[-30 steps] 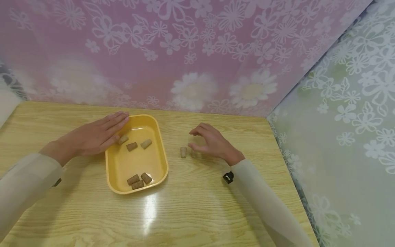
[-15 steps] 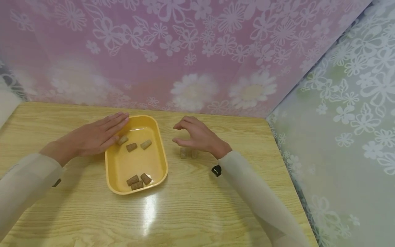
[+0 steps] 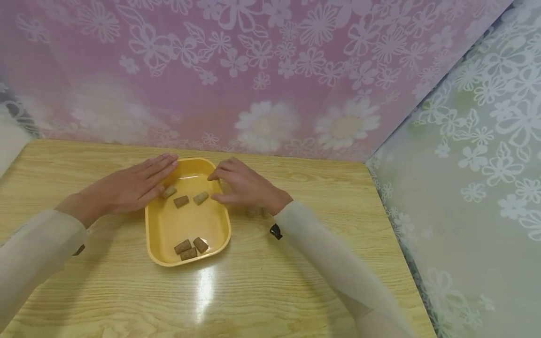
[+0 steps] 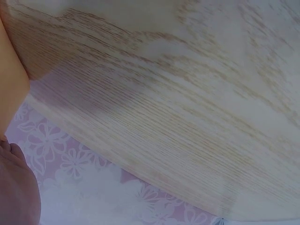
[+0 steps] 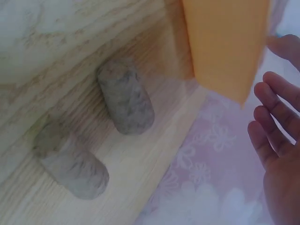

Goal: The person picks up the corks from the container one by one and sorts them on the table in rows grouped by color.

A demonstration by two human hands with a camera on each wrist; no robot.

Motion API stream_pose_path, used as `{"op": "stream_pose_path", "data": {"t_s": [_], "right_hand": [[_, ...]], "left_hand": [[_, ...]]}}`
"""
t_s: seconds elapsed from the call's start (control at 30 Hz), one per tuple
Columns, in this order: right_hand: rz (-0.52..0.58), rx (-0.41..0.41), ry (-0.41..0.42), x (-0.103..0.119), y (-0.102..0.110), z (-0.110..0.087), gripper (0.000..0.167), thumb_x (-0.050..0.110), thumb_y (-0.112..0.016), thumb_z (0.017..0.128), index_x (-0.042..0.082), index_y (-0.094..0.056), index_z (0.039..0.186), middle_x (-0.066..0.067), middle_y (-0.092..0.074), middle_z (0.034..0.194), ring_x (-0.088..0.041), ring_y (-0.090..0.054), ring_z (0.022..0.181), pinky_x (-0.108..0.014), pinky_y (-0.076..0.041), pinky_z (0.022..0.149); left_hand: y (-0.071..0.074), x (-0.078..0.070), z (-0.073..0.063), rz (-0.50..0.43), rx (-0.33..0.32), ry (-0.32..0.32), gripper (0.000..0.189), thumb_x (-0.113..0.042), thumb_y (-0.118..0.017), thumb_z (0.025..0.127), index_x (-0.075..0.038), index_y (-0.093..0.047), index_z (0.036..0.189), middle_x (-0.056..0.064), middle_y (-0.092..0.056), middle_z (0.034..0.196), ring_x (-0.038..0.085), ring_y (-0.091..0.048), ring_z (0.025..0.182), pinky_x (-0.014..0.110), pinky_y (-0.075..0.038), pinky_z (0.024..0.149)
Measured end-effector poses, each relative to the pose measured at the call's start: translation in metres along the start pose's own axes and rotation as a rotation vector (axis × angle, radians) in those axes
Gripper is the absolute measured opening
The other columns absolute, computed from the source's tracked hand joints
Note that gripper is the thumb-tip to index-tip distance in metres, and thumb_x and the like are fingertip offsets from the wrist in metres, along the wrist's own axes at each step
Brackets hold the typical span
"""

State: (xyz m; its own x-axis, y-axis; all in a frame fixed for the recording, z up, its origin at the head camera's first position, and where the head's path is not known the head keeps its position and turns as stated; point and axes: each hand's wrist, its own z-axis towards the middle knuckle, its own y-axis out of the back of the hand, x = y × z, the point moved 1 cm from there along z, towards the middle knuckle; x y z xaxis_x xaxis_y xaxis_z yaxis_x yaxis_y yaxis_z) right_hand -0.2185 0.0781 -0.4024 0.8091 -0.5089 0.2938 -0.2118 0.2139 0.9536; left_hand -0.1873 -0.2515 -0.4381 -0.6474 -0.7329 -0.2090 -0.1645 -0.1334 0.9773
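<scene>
A yellow tray holds several corks. A pale cork and a brown cork lie in its middle, another cork beside my left thumb. Brown corks cluster at the near end. My left hand rests with straight fingers along the tray's left rim. Over the right rim hovers my right hand, thumb and fingers apart, holding nothing. Two corks, a nearer one and a farther one, stand on the table beneath it, mostly hidden in the head view.
The wood-grain table meets a pink flowered backdrop behind the tray. A pale flowered panel borders its right side. The left wrist view shows mainly tabletop.
My right hand has moved left, from beside the table corks to the tray's right rim, with thumb and fingers apart throughout. The left hand, tray and corks have stayed put.
</scene>
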Motion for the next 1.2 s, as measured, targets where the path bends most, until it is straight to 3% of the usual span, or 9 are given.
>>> {"op": "stream_pose_path", "data": {"t_s": [0.17, 0.4, 0.57, 0.8, 1.03, 1.2], "right_hand": [[-0.097, 0.056, 0.047, 0.007, -0.007, 0.012, 0.04, 0.035, -0.072, 0.106, 0.012, -0.072, 0.138, -0.002, -0.068, 0.138, -0.023, -0.056, 0.133, -0.036, -0.045, 0.119], [-0.158, 0.101, 0.076, 0.011, -0.012, 0.023, 0.037, 0.035, -0.073, 0.106, 0.014, -0.074, 0.135, -0.001, -0.069, 0.135, -0.021, -0.058, 0.123, -0.035, -0.049, 0.111], [-0.19, 0.141, 0.074, 0.014, -0.014, 0.029, 0.036, 0.036, -0.072, 0.106, 0.015, -0.073, 0.136, 0.0, -0.069, 0.135, -0.02, -0.058, 0.127, -0.035, -0.047, 0.116], [-0.24, 0.213, 0.135, 0.017, -0.017, 0.038, 0.034, 0.031, -0.069, 0.108, 0.015, -0.071, 0.139, 0.001, -0.07, 0.138, -0.019, -0.058, 0.133, -0.034, -0.047, 0.119], [-0.299, 0.3, 0.096, 0.021, -0.02, 0.05, 0.035, 0.03, -0.066, 0.109, 0.015, -0.07, 0.141, 0.0, -0.068, 0.136, -0.02, -0.06, 0.127, -0.033, -0.049, 0.115], [-0.352, 0.367, 0.066, 0.026, -0.024, 0.059, 0.027, 0.027, -0.064, 0.111, 0.014, -0.073, 0.133, 0.001, -0.068, 0.126, -0.018, -0.063, 0.116, -0.033, -0.052, 0.108]], "left_hand": [[0.001, -0.001, -0.001, 0.005, 0.007, 0.002, 0.07, -0.034, -0.044, 0.118, -0.01, -0.015, 0.176, 0.011, -0.01, 0.185, 0.035, -0.012, 0.171, 0.023, 0.008, 0.136], [0.002, -0.003, -0.002, 0.005, -0.008, -0.006, 0.069, -0.031, -0.045, 0.118, -0.008, -0.016, 0.176, 0.012, -0.011, 0.185, 0.035, -0.014, 0.171, 0.014, 0.014, 0.131], [0.001, -0.003, -0.002, 0.021, -0.007, -0.007, 0.07, -0.032, -0.045, 0.118, -0.008, -0.016, 0.176, 0.012, -0.011, 0.185, 0.034, -0.013, 0.171, 0.015, 0.014, 0.131], [0.0, -0.002, -0.003, 0.015, -0.01, -0.004, 0.07, -0.032, -0.045, 0.118, -0.01, -0.015, 0.176, 0.011, -0.01, 0.185, 0.034, -0.013, 0.171, 0.014, 0.014, 0.13], [-0.001, -0.001, -0.002, 0.038, -0.043, -0.029, 0.068, -0.03, -0.045, 0.118, -0.007, -0.018, 0.176, 0.013, -0.014, 0.184, 0.035, -0.016, 0.17, 0.011, 0.015, 0.128], [-0.002, 0.0, -0.002, 0.041, -0.054, -0.037, 0.068, -0.03, -0.045, 0.117, -0.006, -0.019, 0.175, 0.013, -0.014, 0.184, 0.034, -0.015, 0.171, 0.011, 0.014, 0.128]]}}
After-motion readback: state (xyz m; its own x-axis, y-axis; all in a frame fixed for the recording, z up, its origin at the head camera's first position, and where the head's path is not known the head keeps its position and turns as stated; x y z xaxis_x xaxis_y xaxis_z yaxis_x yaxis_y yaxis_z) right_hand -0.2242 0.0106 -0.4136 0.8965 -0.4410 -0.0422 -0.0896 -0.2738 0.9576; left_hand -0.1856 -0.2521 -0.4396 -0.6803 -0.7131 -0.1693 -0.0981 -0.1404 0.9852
